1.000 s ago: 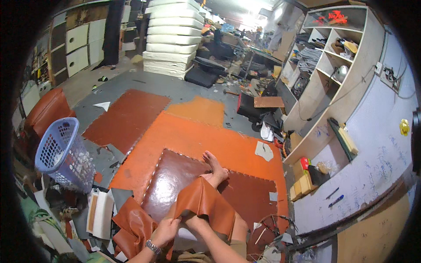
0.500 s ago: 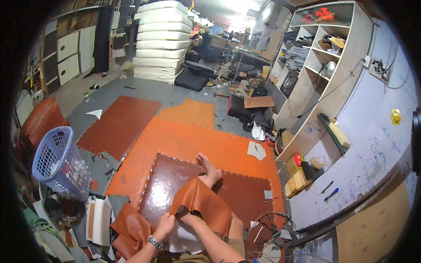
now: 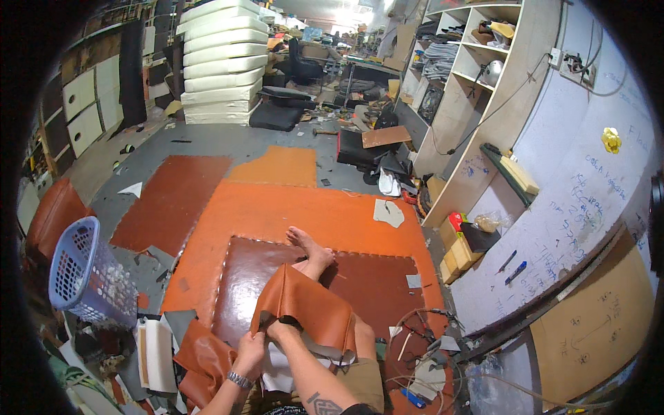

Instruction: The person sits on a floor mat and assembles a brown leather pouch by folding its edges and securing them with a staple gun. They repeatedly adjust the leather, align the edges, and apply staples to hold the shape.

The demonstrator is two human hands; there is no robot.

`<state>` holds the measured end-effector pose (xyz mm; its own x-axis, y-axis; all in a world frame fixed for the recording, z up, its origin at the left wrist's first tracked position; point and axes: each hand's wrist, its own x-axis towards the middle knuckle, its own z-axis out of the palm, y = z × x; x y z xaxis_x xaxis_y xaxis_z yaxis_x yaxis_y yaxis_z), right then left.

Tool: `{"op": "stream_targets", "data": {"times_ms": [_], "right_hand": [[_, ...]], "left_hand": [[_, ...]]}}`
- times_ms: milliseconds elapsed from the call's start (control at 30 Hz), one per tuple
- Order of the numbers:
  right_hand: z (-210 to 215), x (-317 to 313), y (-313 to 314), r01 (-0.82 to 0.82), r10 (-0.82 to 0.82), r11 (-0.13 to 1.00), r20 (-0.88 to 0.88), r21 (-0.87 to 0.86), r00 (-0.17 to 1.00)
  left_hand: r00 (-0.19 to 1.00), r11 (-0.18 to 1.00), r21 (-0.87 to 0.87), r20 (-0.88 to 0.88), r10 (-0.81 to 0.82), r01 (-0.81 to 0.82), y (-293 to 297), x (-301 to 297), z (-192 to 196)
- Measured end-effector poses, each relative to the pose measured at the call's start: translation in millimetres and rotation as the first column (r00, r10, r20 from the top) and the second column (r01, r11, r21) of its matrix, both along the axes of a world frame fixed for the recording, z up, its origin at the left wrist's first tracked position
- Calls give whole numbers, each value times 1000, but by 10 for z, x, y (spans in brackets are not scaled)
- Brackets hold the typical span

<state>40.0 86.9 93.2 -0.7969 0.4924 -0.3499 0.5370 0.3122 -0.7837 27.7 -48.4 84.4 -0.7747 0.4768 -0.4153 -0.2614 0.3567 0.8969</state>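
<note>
A brown leather cover (image 3: pixel 311 304) with a seam lies over my raised leg and lap, its pale underside (image 3: pixel 277 366) showing below. At its left edge, my left hand (image 3: pixel 250 348), with a metal watch on the wrist, is closed on the leather rim. My right hand (image 3: pixel 279 332) reaches in under the same edge, close beside the left. Its fingers are hidden by the leather. A second crumpled piece of brown leather (image 3: pixel 205 360) lies left of my left forearm. My bare foot (image 3: pixel 311 250) rests beyond the cover on a dark red mat.
An orange sheet (image 3: pixel 290 205) spreads over the floor ahead. To the left stand a blue laundry basket (image 3: pixel 97 273) and a white foam piece (image 3: pixel 157 356). Cables (image 3: pixel 422 332) and a blue-handled tool (image 3: pixel 413 397) lie at the right. White cushions (image 3: pixel 225 59) are stacked far off; shelves (image 3: pixel 477 90) line the right.
My view has shifted, so the room sits farther left in the picture. Both hands stay at the leather cover's edge, the left one still gripping it.
</note>
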Motion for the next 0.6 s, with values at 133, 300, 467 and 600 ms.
{"op": "stream_targets", "data": {"times_ms": [133,300,467,600], "right_hand": [[38,-149,50,-18,18,1000,13,13,1000],[-15,-184,-19,-90,86,994,65,57,994],[-294,825,-407,-387,356,920,279,60,892],[278,1463,79,-701,671,712,334,-43,662]], "left_hand": [[966,979,-205,-256,-41,-13,-176,210,251],[993,1000,-16,-114,8,-10,-369,333,541],[949,988,-112,-285,-137,109,-737,473,345],[955,946,-240,-149,-257,218,-865,269,214]]}}
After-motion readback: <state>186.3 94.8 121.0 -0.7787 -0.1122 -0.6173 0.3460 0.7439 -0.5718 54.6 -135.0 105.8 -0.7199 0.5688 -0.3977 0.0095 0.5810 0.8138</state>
